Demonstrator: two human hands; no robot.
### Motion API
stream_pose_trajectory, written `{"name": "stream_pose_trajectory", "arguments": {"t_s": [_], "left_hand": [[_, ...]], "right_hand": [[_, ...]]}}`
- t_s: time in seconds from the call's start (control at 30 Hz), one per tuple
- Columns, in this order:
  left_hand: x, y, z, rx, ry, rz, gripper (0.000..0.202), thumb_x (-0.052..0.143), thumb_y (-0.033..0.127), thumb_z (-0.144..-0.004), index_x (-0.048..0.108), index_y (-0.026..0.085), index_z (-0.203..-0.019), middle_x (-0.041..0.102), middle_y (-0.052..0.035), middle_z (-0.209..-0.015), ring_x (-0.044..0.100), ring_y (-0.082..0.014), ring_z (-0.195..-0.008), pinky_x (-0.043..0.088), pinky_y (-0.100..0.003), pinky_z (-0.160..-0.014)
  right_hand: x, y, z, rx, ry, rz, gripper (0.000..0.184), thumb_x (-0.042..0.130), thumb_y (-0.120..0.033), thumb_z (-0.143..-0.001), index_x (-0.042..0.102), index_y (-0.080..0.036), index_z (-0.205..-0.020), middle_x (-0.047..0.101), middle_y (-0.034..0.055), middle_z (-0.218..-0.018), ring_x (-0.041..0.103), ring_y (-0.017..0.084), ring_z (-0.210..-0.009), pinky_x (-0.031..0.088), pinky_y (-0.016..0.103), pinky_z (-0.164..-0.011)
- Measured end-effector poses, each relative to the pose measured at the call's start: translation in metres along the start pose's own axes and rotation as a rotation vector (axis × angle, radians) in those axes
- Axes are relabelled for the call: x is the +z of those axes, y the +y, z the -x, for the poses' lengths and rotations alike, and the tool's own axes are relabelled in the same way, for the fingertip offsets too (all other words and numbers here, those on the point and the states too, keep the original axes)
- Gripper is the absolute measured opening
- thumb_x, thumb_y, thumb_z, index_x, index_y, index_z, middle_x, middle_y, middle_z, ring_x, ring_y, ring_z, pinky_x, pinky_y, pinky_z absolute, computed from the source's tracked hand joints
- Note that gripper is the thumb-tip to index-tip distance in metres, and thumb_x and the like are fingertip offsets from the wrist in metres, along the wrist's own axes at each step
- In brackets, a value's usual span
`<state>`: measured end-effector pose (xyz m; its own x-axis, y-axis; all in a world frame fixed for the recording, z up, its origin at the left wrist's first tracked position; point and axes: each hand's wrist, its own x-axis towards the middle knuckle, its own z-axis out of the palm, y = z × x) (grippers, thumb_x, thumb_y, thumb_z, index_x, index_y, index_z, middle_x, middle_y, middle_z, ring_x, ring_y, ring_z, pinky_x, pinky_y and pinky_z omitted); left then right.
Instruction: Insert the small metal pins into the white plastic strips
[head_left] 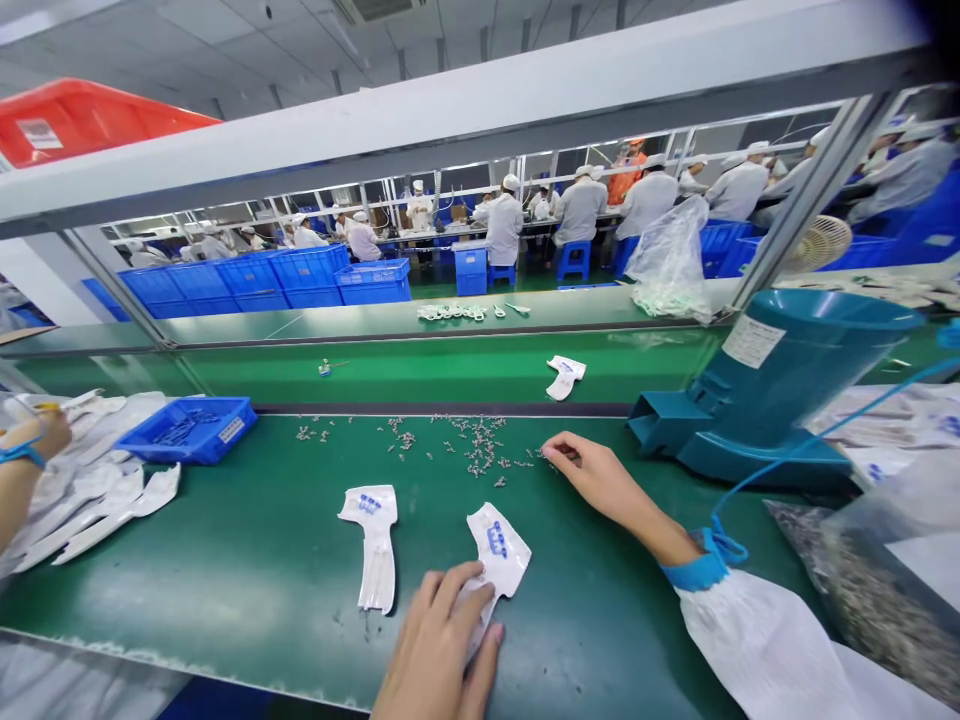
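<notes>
"Take the head view, and use the blue tray (186, 432) as your landmark. Where is the left hand (442, 645)?"

"Well to the right of the tray and nearer the wearer. It lies over the handle of a white casing piece (499, 545) with blue marks, wide end pointing away from the wearer. The fingers are bent down onto the handle, thumb along the other side, so it's clamped there against the green table (247, 590)."

"And the right hand (589, 472)?"

"Farther right of the tray, about level with it. Thumb and forefinger are drawn together at the edge of the scattered small metal pieces (484, 440). Whether one is pinched between the tips, I can't tell."

"Where do those pieces lie?"

"Right of the tray, strewn along the table's far side."

"Any more casings?"

"A second casing (379, 550) lies loose, right of the tray and nearer the wearer. A third casing (564, 378) is right of it and farther off, on the green strip."

"What else?"

"A teal machine (780, 380) stands far to the tray's right. Just left of the tray is a co-worker's hand (49, 435), above a heap of white parts (105, 500); its grip is too unclear to tell."
</notes>
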<state>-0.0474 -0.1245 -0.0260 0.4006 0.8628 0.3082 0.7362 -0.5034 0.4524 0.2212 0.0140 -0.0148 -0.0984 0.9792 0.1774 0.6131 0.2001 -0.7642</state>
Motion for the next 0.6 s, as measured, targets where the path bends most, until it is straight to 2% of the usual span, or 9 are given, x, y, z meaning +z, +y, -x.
{"name": "stream_pose_trajectory", "arguments": {"t_s": [0.07,0.13,0.2,0.27,0.33,0.47,0.6], "left_hand": [[-0.001,0.004,0.004,-0.039,-0.063,0.007,0.028,0.052,0.031,-0.094,0.065,0.027,-0.118,0.06,-0.0099,-0.131,0.067,-0.0257,-0.099,0.059,-0.038,-0.082],[0.0,0.01,0.005,-0.085,-0.058,0.043,0.035,0.052,0.032,-0.093,0.06,0.026,-0.127,0.056,-0.0115,-0.137,0.068,-0.0248,-0.099,0.059,-0.036,-0.083],[-0.002,0.015,0.002,-0.105,-0.047,0.085,0.042,0.053,0.032,-0.094,0.053,0.027,-0.135,0.053,-0.0112,-0.139,0.066,-0.0249,-0.107,0.058,-0.035,-0.089],[-0.006,0.016,-0.005,-0.115,-0.027,0.11,0.041,0.052,0.032,-0.095,0.051,0.027,-0.136,0.054,-0.0098,-0.137,0.06,-0.0253,-0.118,0.053,-0.037,-0.097],[-0.01,0.014,-0.012,-0.135,0.036,0.149,0.034,0.052,0.03,-0.096,0.054,0.026,-0.129,0.057,-0.009,-0.13,0.058,-0.0243,-0.12,0.05,-0.038,-0.099],[-0.009,0.015,-0.02,-0.18,0.17,0.274,0.015,0.053,0.028,-0.097,0.061,0.023,-0.108,0.065,-0.005,-0.103,0.062,-0.0181,-0.091,0.052,-0.03,-0.079],[-0.004,0.024,-0.023,-0.15,0.233,0.305,0.01,0.054,0.023,-0.097,0.062,0.021,-0.091,0.065,-0.0014,-0.085,0.057,-0.0155,-0.078,0.046,-0.027,-0.071]], "right_hand": [[0.0,-0.003,0.0,0.029,-0.034,-0.083,0.029,0.054,-0.047,-0.089,0.066,-0.02,-0.092,0.072,0.006,-0.088,0.065,0.023,-0.082,0.047,0.033,-0.074],[0.001,-0.006,0.0,0.055,-0.064,-0.165,0.03,0.061,-0.048,-0.085,0.066,-0.019,-0.09,0.072,0.0067,-0.088,0.066,0.023,-0.084,0.048,0.034,-0.077],[0.0,-0.012,0.001,0.086,-0.116,-0.247,0.031,0.065,-0.049,-0.081,0.067,-0.018,-0.087,0.073,0.007,-0.087,0.066,0.023,-0.084,0.048,0.034,-0.078],[0.0,-0.023,0.007,0.096,-0.22,-0.306,0.032,0.066,-0.049,-0.08,0.067,-0.017,-0.085,0.072,0.0063,-0.085,0.065,0.022,-0.082,0.048,0.033,-0.078],[0.0,-0.038,0.015,0.076,-0.367,-0.329,0.032,0.067,-0.048,-0.081,0.068,-0.017,-0.083,0.07,0.0043,-0.081,0.062,0.019,-0.077,0.047,0.03,-0.074],[0.008,-0.069,0.034,0.041,-0.634,-0.39,0.031,0.069,-0.048,-0.082,0.068,-0.017,-0.083,0.065,0.0007,-0.075,0.056,0.015,-0.07,0.045,0.026,-0.067],[0.021,-0.079,0.043,0.054,-0.708,-0.48,0.03,0.07,-0.047,-0.081,0.07,-0.017,-0.084,0.066,0.0003,-0.076,0.055,0.014,-0.07,0.044,0.025,-0.067]]}}
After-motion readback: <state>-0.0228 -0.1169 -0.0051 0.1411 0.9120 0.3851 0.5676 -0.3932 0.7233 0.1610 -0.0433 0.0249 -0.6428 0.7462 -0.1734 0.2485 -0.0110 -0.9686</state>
